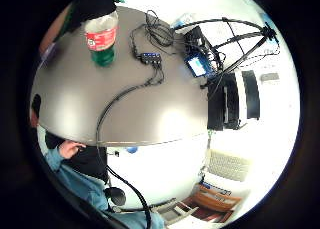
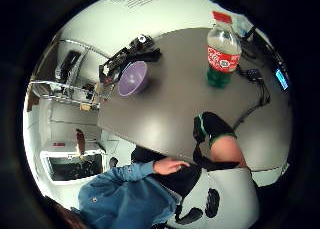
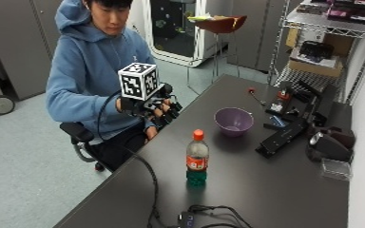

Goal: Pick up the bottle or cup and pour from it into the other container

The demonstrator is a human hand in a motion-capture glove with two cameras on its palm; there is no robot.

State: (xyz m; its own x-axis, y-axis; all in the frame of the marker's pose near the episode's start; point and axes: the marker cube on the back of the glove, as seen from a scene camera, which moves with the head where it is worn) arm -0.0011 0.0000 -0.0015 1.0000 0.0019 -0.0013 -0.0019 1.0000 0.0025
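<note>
A person's gloved right hand (image 3: 152, 107) hovers above the table (image 3: 283, 185), fingers loosely curled and holding nothing, with the bottle (image 3: 196, 158) and purple bowl (image 3: 234, 121) nearby.

Person in a light-blue hooded sweatshirt, black-gloved grip (image 3: 157, 110).

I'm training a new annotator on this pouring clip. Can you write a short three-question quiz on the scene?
1. True or false: the gloved right hand already grips the bottle.
2. What colour is the bottle's cap? A) blue B) orange-red C) white
3. Fill in: the purple bowl stands on the ____, apart from the bottle.

Key: 1 false, the hand is raised near the person's chest, touching nothing; 2 B; 3 table.
</note>
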